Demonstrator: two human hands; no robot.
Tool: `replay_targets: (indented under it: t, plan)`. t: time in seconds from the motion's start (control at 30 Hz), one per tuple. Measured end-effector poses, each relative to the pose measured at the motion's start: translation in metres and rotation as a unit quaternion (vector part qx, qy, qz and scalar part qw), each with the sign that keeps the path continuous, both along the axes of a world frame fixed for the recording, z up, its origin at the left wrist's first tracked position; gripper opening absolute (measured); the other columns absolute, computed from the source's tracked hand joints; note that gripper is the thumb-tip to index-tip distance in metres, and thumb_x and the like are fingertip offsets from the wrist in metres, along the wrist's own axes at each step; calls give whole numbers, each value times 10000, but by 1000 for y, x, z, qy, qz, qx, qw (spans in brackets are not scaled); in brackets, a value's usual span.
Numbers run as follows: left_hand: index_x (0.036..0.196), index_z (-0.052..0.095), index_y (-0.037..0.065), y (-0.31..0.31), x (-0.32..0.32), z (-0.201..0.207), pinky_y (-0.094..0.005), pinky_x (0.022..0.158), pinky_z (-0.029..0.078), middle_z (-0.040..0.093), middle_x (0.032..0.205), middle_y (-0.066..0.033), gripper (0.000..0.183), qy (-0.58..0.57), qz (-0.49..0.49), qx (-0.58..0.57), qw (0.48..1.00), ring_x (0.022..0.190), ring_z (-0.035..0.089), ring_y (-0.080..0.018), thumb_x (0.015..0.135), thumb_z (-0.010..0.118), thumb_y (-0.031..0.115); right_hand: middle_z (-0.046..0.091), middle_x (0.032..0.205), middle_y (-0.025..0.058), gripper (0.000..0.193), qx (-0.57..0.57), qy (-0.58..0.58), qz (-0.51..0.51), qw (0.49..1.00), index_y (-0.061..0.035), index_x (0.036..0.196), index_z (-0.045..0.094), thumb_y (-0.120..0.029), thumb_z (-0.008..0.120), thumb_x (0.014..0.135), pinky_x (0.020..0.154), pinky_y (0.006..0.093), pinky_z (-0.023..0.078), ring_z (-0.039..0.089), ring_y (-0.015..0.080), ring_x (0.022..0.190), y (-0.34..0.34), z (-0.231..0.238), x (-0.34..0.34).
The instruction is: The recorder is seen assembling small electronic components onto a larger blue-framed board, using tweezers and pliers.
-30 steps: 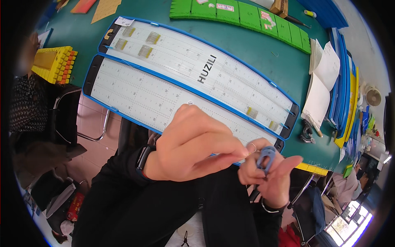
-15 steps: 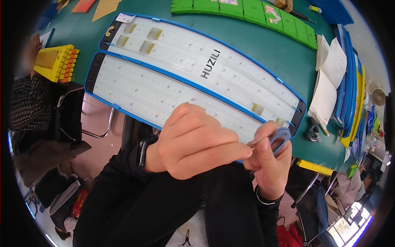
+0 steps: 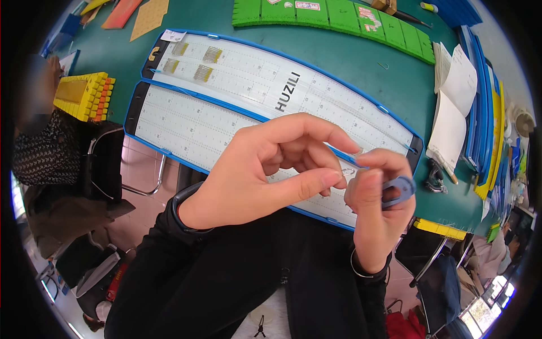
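Observation:
A long blue-edged case (image 3: 186,118) lies open in front of me, its white panels ruled with fine marks. Small bundles of thin yellowish strands (image 3: 212,55) sit at the left of its far half. Above the near panel, my left hand (image 3: 276,164) is curved, with its index finger raised and its fingers apart. Close by on the right, my right hand (image 3: 378,209) is closed with a blue-grey ring-handled tool (image 3: 400,191) hooked in its fingers. A tiny thin wire-like loop (image 3: 349,171) shows between the hands. Whether the right fingertips pinch it is unclear.
A green ridged foam board (image 3: 333,25) lies along the far side. White paper sheets (image 3: 454,107) and stacked blue boards (image 3: 480,124) stand at the right. At the left is a yellow block rack (image 3: 84,96), beside a seated person (image 3: 45,147).
My left hand has gone from a closed pinch against the right fingertips to a looser shape with spread fingers. My right hand has shifted slightly right, drawing apart from it with the tool.

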State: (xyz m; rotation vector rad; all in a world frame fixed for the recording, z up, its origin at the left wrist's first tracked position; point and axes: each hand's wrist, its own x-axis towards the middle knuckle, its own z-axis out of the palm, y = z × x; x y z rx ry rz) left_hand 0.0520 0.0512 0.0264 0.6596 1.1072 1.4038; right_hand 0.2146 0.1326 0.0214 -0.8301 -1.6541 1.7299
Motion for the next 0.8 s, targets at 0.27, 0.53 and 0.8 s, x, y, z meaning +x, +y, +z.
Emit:
replay_targets:
  t: [0.27, 0.53, 0.8]
  plan:
    - [1029, 607, -36, -3, 4, -7, -254, 751, 512, 654, 879, -90, 167, 10, 29, 29, 999, 816, 644, -140, 862, 608, -27, 382, 639, 26, 451, -128, 245, -57, 959, 2, 977, 462, -377, 224, 1033, 583, 314, 433, 446, 139, 562, 13, 1, -2]
    - [905, 568, -8, 1, 12, -4, -276, 719, 501, 653, 788, -138, 96, 122, 121, 43, 984, 735, 632, -179, 829, 625, -18, 403, 668, 39, 482, -38, 214, -71, 973, -3, 952, 523, -378, 232, 1035, 697, 337, 440, 435, 149, 655, 19, 4, 7]
    - [900, 665, -42, -12, 10, -19, -260, 672, 527, 695, 841, -130, 166, 278, 174, 157, 932, 756, 674, -168, 748, 699, -98, 545, 893, 46, 479, -1, 253, -157, 955, -68, 1266, 416, -362, 585, 928, 637, 355, 528, 580, 152, 750, -8, -19, -6]
